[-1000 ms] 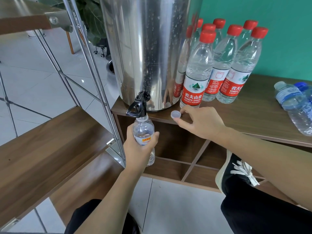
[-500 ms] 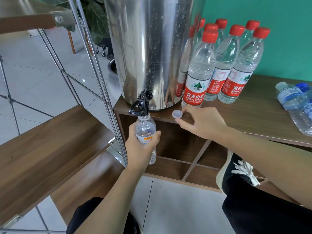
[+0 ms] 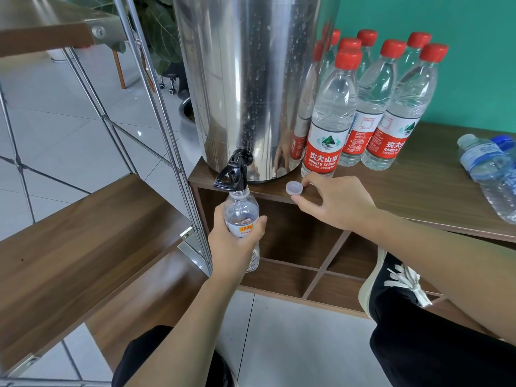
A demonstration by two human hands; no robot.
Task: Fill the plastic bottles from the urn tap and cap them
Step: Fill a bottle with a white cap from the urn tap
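Fingers point(image 3: 300, 201) by 1 cap point(image 3: 294, 188), 7 red-capped bottles point(image 3: 325, 129)

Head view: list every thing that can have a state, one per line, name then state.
Small bottle: uncapped, upright, mouth under the tap, gripped by the left hand.
Tap: no stream visible.
White cap: off, open side up on the cabinet top.
Right hand: over the cabinet edge, fingertips beside the cap, holding nothing.
Red-capped bottles: capped, upright.
Blue-labelled bottles: lying down.
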